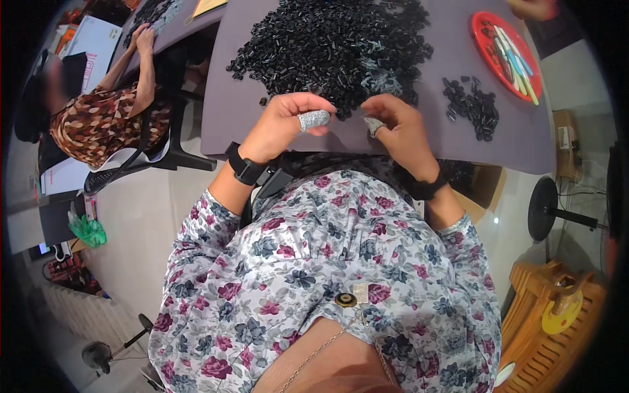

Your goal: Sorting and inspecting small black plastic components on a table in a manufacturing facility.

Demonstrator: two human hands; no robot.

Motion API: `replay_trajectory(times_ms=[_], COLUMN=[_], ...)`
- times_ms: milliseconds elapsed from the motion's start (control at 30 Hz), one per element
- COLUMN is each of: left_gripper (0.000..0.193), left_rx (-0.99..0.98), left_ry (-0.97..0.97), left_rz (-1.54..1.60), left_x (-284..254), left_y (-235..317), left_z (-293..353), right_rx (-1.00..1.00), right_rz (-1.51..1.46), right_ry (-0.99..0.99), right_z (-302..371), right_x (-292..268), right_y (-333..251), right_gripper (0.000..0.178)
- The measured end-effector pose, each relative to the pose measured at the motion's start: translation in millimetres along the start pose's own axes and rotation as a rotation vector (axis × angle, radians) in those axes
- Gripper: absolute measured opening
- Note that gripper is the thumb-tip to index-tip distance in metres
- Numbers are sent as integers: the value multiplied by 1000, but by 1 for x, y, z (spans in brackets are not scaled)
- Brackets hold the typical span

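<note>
Head view, looking down over a floral blouse at a grey table. A large heap of small black parts lies spread over the middle of the table, its near edge just beyond both hands; a smaller cluster of the same black parts lies apart to the right, near a red plate holding pen-like sticks. The left hand is curled closed at the heap's near edge, its thumb sheathed in a grey textured finger cot; whether a part is pinched inside cannot be told. The right hand is likewise curled, fingertips drawn together beside a second cot, any held piece too small to see. Both wrists carry dark bands. The parts look hard, light and smooth, likely to slip and scatter, so each is probably best pinched singly across its short sides between cot-covered thumb and forefinger. At the upper left, another person's hands rest at a second heap on a neighbouring table.
</note>
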State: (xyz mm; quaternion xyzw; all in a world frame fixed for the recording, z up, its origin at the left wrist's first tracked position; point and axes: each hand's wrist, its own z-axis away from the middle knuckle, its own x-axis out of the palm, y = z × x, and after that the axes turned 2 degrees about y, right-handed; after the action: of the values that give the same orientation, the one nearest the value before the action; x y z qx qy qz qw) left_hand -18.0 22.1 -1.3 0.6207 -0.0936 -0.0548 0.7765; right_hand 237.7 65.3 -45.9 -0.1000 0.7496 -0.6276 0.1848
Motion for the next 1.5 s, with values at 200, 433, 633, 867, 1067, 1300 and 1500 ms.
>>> replay_trajectory(times_ms=[200, 433, 633, 867, 1067, 1300, 1500], left_gripper=[25, 33, 58, 60, 63, 62, 60], left_rx=[13, 70, 99, 87, 116, 141, 156], left_ry=[-39, -67, 4, 11, 84, 40, 19], left_rz=[-20, -77, -245, -323, -455, -569, -414], left_x=[9, 16, 27, 34, 39, 44, 38], left_y=[-7, -17, -14, -8, -10, -7, -18], left_z=[0, -1, 2, 3, 3, 5, -1], right_rx=[109, 98, 67, -15, 6, 91, 110], right_rz=[-110, -127, 2, 56, 83, 3, -10], right_ry=[-145, -181, -200, -178, -185, -218, -203], right_z=[0, 0, -1, -5, -7, -7, -7], right_x=[9, 13, 11, 10, 10, 5, 2], right_y=[-21, -18, -24, -25, -31, -21, -30], right_gripper=[40, 42, 44, 44, 47, 46, 44])
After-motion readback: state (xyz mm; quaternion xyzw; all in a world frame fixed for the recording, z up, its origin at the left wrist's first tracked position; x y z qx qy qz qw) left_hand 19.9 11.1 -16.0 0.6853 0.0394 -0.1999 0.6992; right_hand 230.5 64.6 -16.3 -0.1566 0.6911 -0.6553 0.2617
